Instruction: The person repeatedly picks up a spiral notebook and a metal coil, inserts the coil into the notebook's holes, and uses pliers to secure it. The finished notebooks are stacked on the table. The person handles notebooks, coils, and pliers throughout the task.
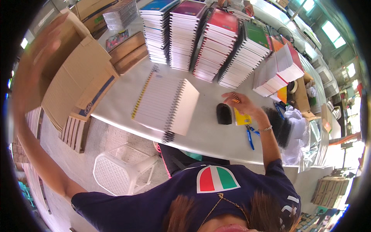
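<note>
My left hand (42,50) is raised at the far left beside an open cardboard box (77,73), blurred, with its fingers stretched out. Over the table, my right hand (245,105) has its fingers bent around a small orange and dark thing that I cannot make out. Beneath it lie a black rounded object (223,114), a yellow pad-like piece (242,117) and blue-handled pliers (250,138). Between my hands lies a loose block of lined sheets (156,98) with a yellow coil along its left edge. A black coil (178,104) runs beside a pale cover (187,110).
Tall stacks of spiral notebooks with blue (156,33), purple (185,36), red (216,46) and green (247,54) covers line the table's back. Black coils (278,125) and crumpled plastic (295,135) lie at right. A white stool (119,170) stands by the near edge.
</note>
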### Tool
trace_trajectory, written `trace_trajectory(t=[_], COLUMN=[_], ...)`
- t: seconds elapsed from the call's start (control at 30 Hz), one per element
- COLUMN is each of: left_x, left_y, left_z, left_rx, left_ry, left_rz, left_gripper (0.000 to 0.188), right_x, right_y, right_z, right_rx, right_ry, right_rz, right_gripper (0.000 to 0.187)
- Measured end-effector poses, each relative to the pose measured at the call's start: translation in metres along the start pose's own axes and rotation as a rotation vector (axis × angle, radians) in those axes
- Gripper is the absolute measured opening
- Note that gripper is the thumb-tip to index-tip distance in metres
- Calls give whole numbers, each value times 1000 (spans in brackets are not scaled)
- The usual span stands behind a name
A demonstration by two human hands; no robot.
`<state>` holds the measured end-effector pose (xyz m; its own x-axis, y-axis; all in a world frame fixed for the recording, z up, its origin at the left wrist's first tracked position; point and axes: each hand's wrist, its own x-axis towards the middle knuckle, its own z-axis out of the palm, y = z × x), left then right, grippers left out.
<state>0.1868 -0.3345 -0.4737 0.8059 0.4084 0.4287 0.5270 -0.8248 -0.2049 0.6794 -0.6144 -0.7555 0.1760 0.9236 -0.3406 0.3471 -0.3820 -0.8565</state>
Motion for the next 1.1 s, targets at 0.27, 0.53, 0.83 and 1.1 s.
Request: trace_trajectory(t=[0.27,0.53,0.83,1.1], left_x=[-110,-40,-21,-4], left_y=[294,426,448,432], left_z=[67,267,317,360], left_rx=[-1300,-1330,-1001,-870], left_ry=[363,35,36,186], left_rz=[-80,-457,-278,-259], left_gripper=[27,44,52,43], right_x=[-27,-40,-6,33], right_y=[25,97,121,90], right_z=[-77,-54,-48,-68], right_rx=[-225,-453,-488,-726], right_ry=[167,480,426,175], right_rz=[-8,-177,-360,-91], right_gripper=[43,37,45,60])
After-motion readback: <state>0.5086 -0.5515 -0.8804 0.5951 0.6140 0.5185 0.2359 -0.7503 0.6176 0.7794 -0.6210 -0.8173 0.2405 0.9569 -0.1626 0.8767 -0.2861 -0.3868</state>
